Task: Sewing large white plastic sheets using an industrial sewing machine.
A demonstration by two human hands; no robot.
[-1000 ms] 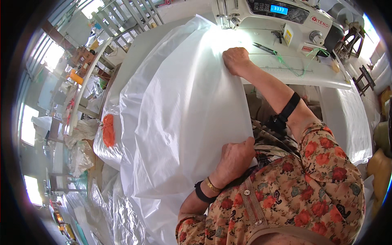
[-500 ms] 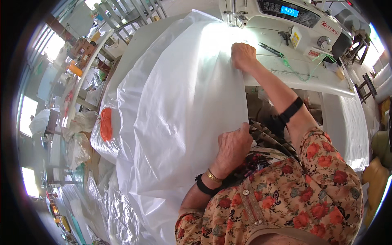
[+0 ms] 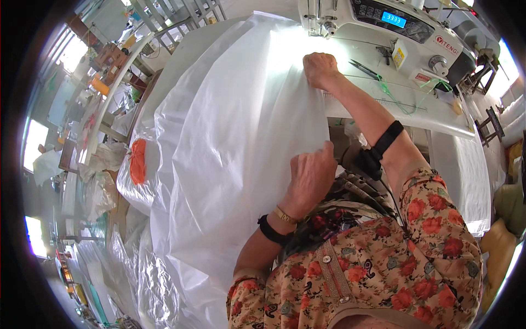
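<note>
at a sewing station in a cluttered workshop, a person in a floral blouse works a large sheet of white translucent plastic film [image 3: 230, 142] across the white table [image 3: 438, 118]. the right hand [image 3: 320, 70] is closed, fingers curled down on the film's far edge just in front of the sewing machine [image 3: 383, 27], pinning it to the tabletop. the left hand [image 3: 309, 178], nearer the body, has its fingers bent onto the same edge of the film where it drops off the table toward the lap; whether it pinches the film or only presses it cannot be told from this angle.

the film looks light, thin and limp, likely slippery, and prone to sliding under its own hanging weight rather than tearing; it creases and billows instead of holding a shape. the edge between the two hands looks like the sensible place to hold it, kept taut, since the bulk offers no firm purchase.

it spreads from the machine's bed over the table's left side and falls in long folds toward the floor, glossy and wrinkled, bright where window light hits. a clear bag with an orange bundle [image 3: 137, 160] lies beside it to the left, and scissors [image 3: 362, 68] rest on the table beyond the right wrist.
</note>
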